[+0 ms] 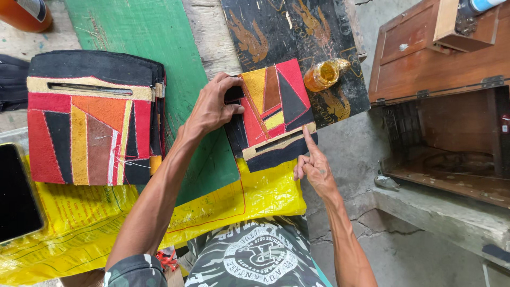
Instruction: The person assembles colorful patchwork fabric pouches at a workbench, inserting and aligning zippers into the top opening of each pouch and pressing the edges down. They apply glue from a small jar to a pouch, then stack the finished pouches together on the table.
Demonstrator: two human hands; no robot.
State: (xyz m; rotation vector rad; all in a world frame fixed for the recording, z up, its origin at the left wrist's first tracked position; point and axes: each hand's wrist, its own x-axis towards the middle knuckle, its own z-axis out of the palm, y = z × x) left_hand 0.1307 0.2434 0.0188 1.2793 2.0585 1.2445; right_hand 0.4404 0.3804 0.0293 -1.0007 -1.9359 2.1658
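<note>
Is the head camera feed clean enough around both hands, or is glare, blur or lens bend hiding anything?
Head view: soft even daylight, no hard shadows; the left hand and right hand on the small red, yellow and black patchwork fabric pouch are sharp, no motion blur. Slight glare on the crinkled yellow plastic sheet and the amber glass jar. Wide-angle bending curves the edges; the open brown wooden box interior is dim.

I see my left hand (212, 106) gripping the left edge of a small patchwork pouch (273, 109) in red, yellow, brown and black, fingers curled over it. My right hand (314, 166) sits just near of it, 1 forefinger raised and touching the tan strip along the pouch's near edge. The pouch lies across a green board (159, 32) and a black printed board (297, 26). Just right of it is an amber jar (325, 73). A stack of larger patchwork pouches (90, 117) lies well to the left, over yellow plastic sheeting (255, 196).
</note>
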